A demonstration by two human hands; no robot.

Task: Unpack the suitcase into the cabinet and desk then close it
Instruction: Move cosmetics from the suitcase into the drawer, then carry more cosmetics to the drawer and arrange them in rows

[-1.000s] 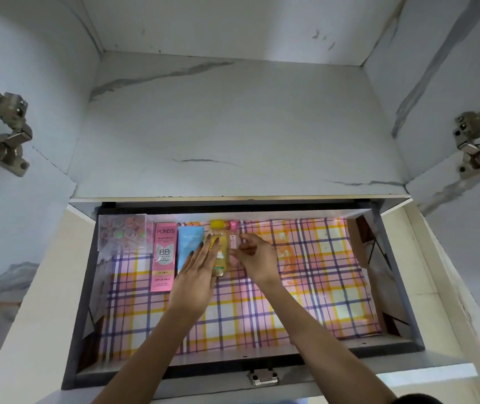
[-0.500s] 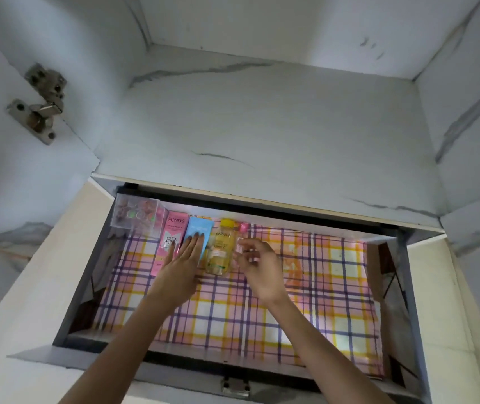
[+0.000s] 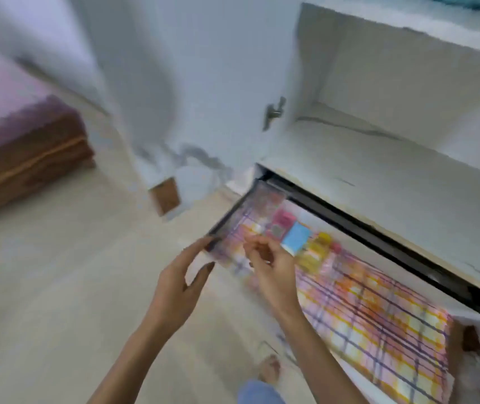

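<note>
The open cabinet drawer (image 3: 466, 342) has a pink, yellow and purple plaid liner and runs across the lower right. A clear case (image 3: 265, 201), a pink box (image 3: 283, 224), a blue box (image 3: 296, 241) and a yellow bottle (image 3: 316, 253) lie in a row at its far left end. My left hand (image 3: 180, 282) hovers off the drawer's left corner with relaxed fingers, holding nothing. My right hand (image 3: 272, 265) is above the drawer's left part, fingers loosely curled, with nothing visible in it. The picture is blurred. No suitcase is in view.
An open cabinet shelf (image 3: 378, 158) of white marble pattern lies above the drawer, with a door hinge (image 3: 273, 112) at its left side. A bed (image 3: 20, 141) with a purple cover stands at the far left on pale floor. My foot (image 3: 269, 370) shows below.
The view has swung left and down, showing the floor and bed. Both hands have come back off the items in the drawer and now hover at its left end.
</note>
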